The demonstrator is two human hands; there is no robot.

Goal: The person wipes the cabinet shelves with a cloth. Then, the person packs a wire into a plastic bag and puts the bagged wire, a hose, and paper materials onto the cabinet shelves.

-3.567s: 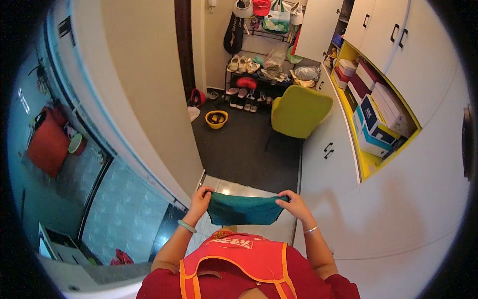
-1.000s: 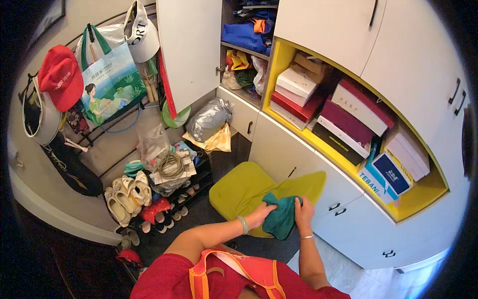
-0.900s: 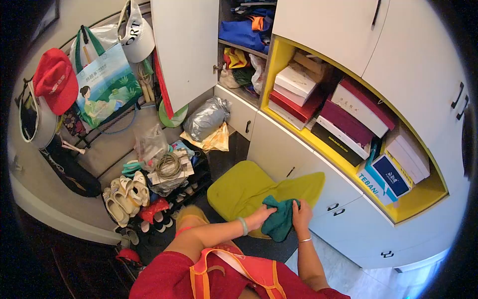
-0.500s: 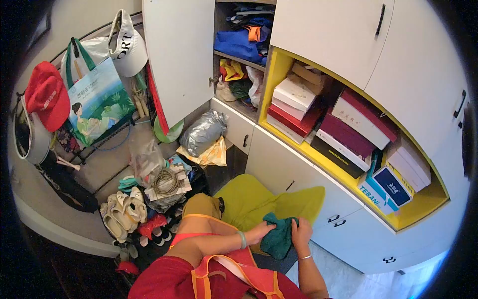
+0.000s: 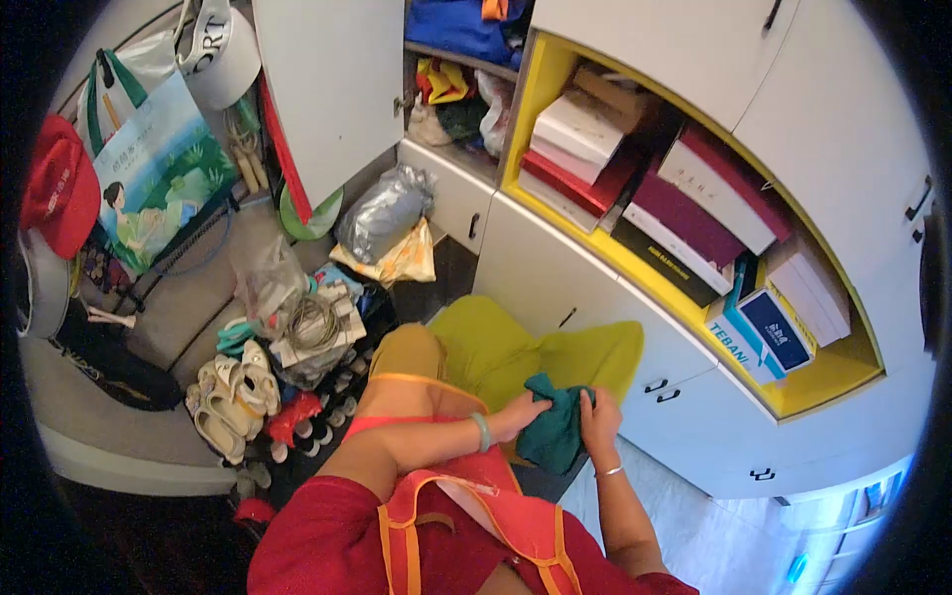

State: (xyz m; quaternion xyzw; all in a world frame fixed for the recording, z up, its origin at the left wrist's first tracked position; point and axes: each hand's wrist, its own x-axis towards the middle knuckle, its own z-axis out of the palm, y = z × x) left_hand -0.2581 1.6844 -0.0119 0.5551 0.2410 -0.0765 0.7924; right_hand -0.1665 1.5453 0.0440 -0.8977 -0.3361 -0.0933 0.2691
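Note:
A dark green cloth [image 5: 555, 431] hangs bunched between my two hands, over my lap. My left hand [image 5: 518, 415] pinches its upper left corner, fingers closed. On the other side my right hand [image 5: 600, 416] grips the upper right edge, the fingers wrapped on the fabric. Just behind the cloth is a yellow-green chair or cushion [image 5: 496, 342] with a raised right side. I wear a red apron [image 5: 476, 501] with orange trim.
Boxes [image 5: 575, 134] fill a yellow-lined shelf [image 5: 635, 263] on the right. A cabinet door [image 5: 327, 89] stands ajar. Left of me are pale shoes [image 5: 233, 402], a coiled cord [image 5: 312, 322] and a silver-grey bag [image 5: 382, 213]. A picture bag [image 5: 164, 183] and red cap [image 5: 59, 188] hang on the wall.
The view has shifted, so the shelf and chair sit higher and the wall items further left. Both hands keep hold of the green cloth, which has changed shape slightly.

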